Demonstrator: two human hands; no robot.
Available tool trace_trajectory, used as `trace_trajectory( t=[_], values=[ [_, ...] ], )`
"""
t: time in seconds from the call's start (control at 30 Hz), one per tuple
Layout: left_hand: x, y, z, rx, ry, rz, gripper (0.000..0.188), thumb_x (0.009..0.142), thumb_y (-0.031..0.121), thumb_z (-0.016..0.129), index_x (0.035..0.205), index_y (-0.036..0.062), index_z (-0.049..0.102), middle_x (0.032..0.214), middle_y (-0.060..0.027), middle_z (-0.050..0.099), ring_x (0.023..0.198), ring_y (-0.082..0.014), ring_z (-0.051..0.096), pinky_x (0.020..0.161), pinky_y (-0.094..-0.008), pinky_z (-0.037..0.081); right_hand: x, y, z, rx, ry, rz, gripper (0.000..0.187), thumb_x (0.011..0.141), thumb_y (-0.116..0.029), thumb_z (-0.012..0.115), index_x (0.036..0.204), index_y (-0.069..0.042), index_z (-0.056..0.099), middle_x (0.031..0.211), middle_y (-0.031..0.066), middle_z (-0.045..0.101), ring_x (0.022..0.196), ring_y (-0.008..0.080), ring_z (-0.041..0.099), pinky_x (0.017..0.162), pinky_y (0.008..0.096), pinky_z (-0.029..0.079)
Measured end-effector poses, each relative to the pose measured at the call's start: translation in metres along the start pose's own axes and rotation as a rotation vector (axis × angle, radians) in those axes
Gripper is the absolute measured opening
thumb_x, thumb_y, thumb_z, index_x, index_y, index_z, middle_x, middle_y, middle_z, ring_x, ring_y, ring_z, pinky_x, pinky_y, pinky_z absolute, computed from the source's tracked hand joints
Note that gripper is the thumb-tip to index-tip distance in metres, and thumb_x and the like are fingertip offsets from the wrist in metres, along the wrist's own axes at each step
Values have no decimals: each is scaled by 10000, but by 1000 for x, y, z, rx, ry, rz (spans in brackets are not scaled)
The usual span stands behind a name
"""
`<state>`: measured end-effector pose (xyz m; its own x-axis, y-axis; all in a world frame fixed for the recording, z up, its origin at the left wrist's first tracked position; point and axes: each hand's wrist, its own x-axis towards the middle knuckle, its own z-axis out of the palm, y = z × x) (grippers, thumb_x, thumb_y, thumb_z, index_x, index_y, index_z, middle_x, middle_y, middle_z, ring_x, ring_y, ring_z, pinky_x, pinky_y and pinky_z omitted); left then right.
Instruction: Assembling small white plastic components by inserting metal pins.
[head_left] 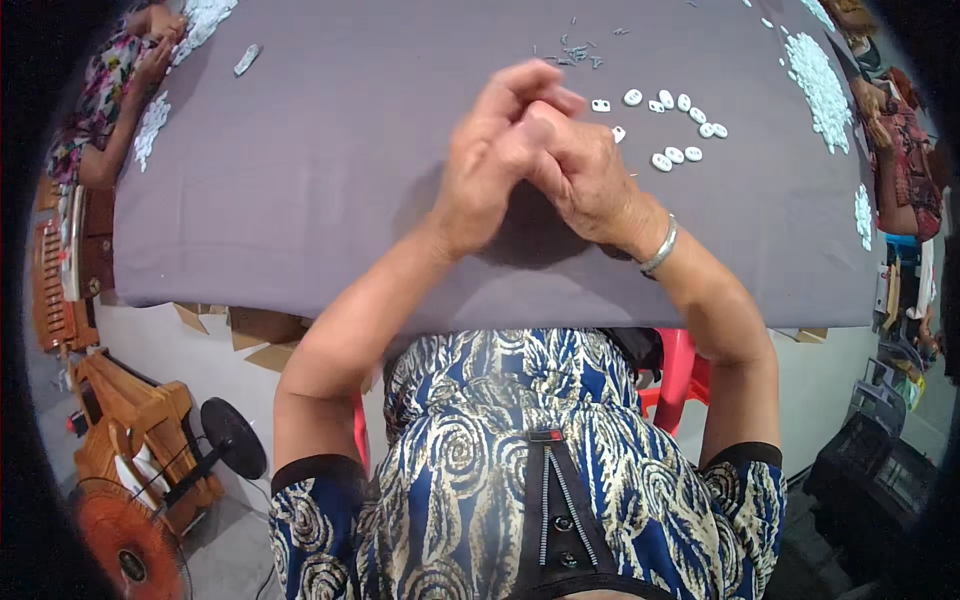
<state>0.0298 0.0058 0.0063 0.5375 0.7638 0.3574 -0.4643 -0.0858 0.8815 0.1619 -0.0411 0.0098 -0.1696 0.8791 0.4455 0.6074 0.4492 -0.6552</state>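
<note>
Over the middle of the table, my left hand (478, 170) and my right hand (588, 178) are pressed together, fingers curled against each other. Whatever lies between them is hidden, and the left fingertips are slightly blurred. Just right of my right hand are several small white oval plastic pieces with dark marks, such as this oval piece (633, 97) and another oval piece (661, 162). A white piece with two dark holes (600, 105) sits close to my fingers. Beyond the hands is a scatter of small dark screw-like bits (575, 54).
A grey cloth (270, 190) covers the table. Heaps of white pieces (818, 90) lie along the right edge, with more white pieces (152, 130) at the left. A small elongated object (247, 59) lies far left. Other people sit at both sides. A fan (130, 545) stands lower left.
</note>
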Motion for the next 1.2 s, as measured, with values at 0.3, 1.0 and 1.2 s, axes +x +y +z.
trace_trajectory(
  t=[0.3, 1.0, 1.2],
  values=[
    [5, -5, 21, -62, 415, -161, 416, 989, 291, 386, 807, -27, 583, 753, -101, 617, 704, -144, 571, 668, -273, 479, 7, 1, 15, 108, 15, 41, 205, 928, -189, 501, 946, 9, 553, 876, 208, 613, 904, 423, 581, 832, 438, 479],
    [-7, 3, -5, 385, 270, -138, 135, 926, 126, 583, 950, -6, 572, 818, -29, 602, 728, -82, 544, 677, -237, 467, 3, 16, 14, -256, 98, 0, 265, 896, -304, 591, 856, -51, 521, 639, 137, 611, 578, 348, 616, 490, 430, 479],
    [-16, 14, -9, 281, 328, -283, 63, 906, 59, 592, 906, 16, 546, 786, -1, 574, 699, -58, 547, 626, -200, 465, 8, 11, 4, -211, -12, 31, 284, 841, -323, 646, 775, -65, 547, 651, 129, 613, 610, 335, 619, 529, 425, 485]
  ],
)
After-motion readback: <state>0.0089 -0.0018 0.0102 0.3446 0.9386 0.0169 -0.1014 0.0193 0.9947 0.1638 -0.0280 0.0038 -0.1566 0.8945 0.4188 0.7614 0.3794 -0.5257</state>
